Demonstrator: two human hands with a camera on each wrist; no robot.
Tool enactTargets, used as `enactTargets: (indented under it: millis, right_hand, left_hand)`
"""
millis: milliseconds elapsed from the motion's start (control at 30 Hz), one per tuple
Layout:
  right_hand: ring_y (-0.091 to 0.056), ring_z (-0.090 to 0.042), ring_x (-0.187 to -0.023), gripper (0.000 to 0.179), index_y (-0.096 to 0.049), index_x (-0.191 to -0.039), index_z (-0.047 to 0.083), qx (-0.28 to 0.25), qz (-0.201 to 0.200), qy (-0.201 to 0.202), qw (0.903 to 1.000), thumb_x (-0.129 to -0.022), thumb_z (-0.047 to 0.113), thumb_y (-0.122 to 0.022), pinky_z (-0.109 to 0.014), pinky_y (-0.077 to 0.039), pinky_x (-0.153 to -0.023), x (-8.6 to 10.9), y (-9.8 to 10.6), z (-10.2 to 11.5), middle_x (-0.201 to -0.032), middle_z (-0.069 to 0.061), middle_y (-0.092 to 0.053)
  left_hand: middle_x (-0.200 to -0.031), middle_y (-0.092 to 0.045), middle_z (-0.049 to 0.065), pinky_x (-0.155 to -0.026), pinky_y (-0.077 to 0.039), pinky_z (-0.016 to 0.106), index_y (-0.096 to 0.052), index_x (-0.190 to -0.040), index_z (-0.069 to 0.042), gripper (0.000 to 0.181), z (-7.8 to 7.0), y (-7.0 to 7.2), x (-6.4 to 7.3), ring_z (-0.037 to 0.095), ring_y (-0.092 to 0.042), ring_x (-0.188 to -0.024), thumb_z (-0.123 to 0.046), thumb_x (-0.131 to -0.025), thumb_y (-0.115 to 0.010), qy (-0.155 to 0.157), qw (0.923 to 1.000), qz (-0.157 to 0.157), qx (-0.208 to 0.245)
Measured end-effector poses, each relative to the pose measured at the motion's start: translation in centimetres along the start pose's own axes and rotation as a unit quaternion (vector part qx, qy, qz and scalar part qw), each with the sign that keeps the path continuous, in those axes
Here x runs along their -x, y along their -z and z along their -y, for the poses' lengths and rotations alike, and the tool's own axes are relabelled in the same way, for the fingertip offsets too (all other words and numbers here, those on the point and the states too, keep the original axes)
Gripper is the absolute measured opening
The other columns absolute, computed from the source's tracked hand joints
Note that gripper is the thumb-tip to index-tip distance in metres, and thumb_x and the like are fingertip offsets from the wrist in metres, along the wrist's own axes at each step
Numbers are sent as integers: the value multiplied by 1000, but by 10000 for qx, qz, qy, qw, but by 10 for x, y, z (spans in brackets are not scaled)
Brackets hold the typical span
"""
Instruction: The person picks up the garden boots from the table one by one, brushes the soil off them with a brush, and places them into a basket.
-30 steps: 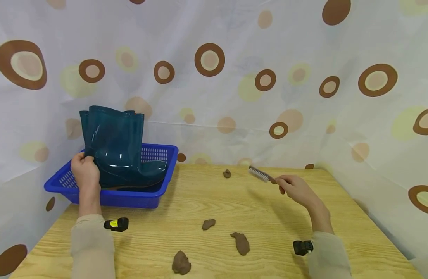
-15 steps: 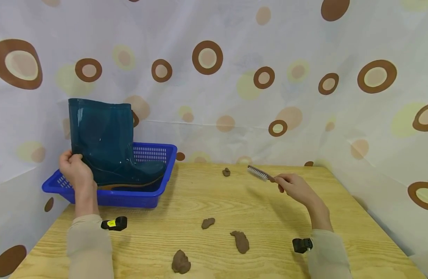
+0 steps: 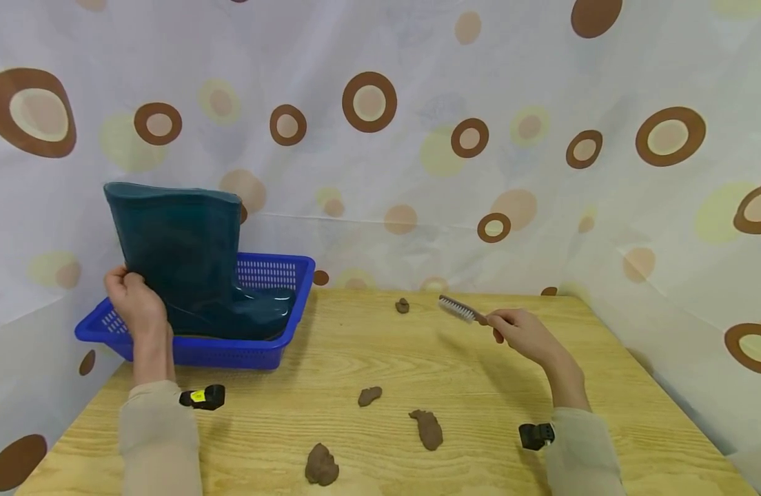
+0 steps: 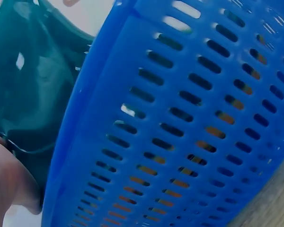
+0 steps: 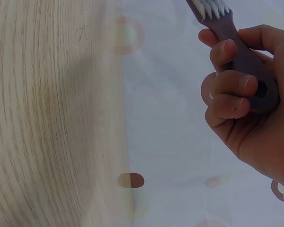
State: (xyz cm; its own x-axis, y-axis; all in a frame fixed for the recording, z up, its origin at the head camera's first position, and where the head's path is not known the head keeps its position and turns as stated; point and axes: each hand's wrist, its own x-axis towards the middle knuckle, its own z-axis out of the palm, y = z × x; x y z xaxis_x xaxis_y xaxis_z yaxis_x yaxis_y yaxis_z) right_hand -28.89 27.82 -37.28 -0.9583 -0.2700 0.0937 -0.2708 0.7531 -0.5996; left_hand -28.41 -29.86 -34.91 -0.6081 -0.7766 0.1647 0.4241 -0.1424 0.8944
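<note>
A glossy dark teal rubber boot (image 3: 182,255) stands in a blue perforated plastic basket (image 3: 244,356) at the left, its toe pointing right. My left hand (image 3: 138,303) grips the boot at the back of its heel and ankle, and most of the fingers are hidden behind it. The left wrist view shows the basket's slotted wall (image 4: 146,118) close up, with part of the boot (image 4: 28,80) and the hand (image 4: 9,179) beyond its rim. Over the table's right side, my right hand (image 3: 526,337) holds a brush (image 3: 460,308) with white bristles by its dark brown handle (image 5: 246,61).
Several brown clay-like lumps lie on the wooden table (image 3: 480,468): one lump (image 3: 322,465) near the front, a long one (image 3: 427,430), a small one (image 3: 370,396) and another (image 3: 402,306) at the back. A white curtain (image 3: 418,179) with brown circles hangs behind.
My left hand has shifted slightly left and turned the boot, whose top now leans left and toward me, showing its opening. A second boot top seen earlier is now hidden. The right hand barely moved.
</note>
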Motion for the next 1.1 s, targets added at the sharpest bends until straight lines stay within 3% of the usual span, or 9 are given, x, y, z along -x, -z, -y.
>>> enactTargets:
  millis: [200,600,867,1100]
  right_hand:
    - [-26,-10,-48,42,-56,-79,3,-73,79,44,9999,-107,31,-42,-30,-35,-51,0,-1,-2,-63,0,-42]
    - [-28,-10,-47,44,-57,-80,0,-184,208,-80,9996,-107,31,-40,-30,-35,-48,-1,-3,-9,-62,0,-41]
    - [-26,-9,-44,44,-58,-77,2,-164,277,-89,9994,-107,29,-40,-29,-32,-45,-3,-5,-9,-55,3,-36]
    - [-24,-9,-41,44,-59,-78,1,-270,363,-58,9990,-108,28,-39,-27,-30,-41,-3,-5,-11,-50,5,-32]
  left_hand:
    - [-103,-40,-11,-88,-30,17,-47,-109,-22,16,4,-2,3,6,-37,-101,-19,-106,-32,404,9985,-60,-355]
    - [-106,-43,-13,-94,-30,18,-47,-113,-24,17,9,0,-1,6,-39,-108,-20,-107,-32,719,9954,-239,-584]
    - [-140,-48,-1,-113,-32,27,-48,-137,-16,37,15,1,-7,15,-42,-133,-9,-104,-32,899,9876,-94,-1283]
    - [-141,-51,0,-115,-34,28,-54,-137,-14,40,14,0,-6,15,-43,-133,-3,-103,-38,867,9891,-281,-1153]
